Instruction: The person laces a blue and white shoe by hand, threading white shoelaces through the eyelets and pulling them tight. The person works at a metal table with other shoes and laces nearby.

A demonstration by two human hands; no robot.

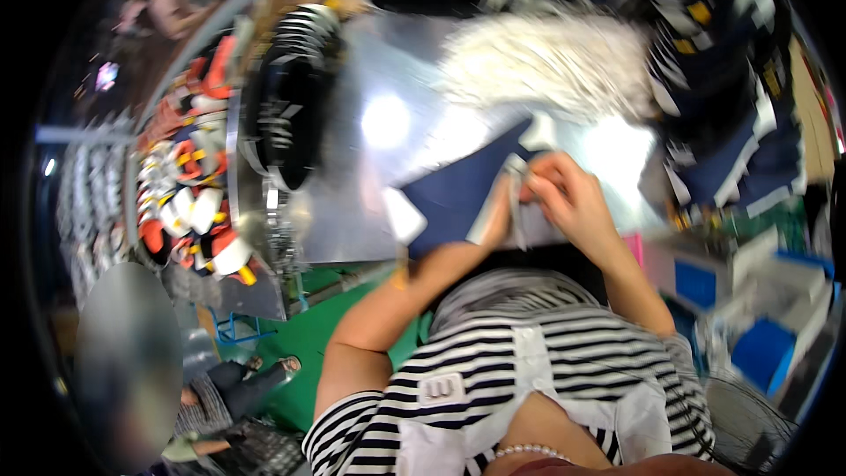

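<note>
Striped shirt below both hands, left hand and right hand, each grip pinching navy fabric, white fluff beyond.

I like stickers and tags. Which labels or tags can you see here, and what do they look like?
White tag: small rectangle at the navy cloth's left corner on the shiny table.
White label: small patch on the striped shirt.
Yellow tags: little squares on the stacked navy garments, upper right.
</note>
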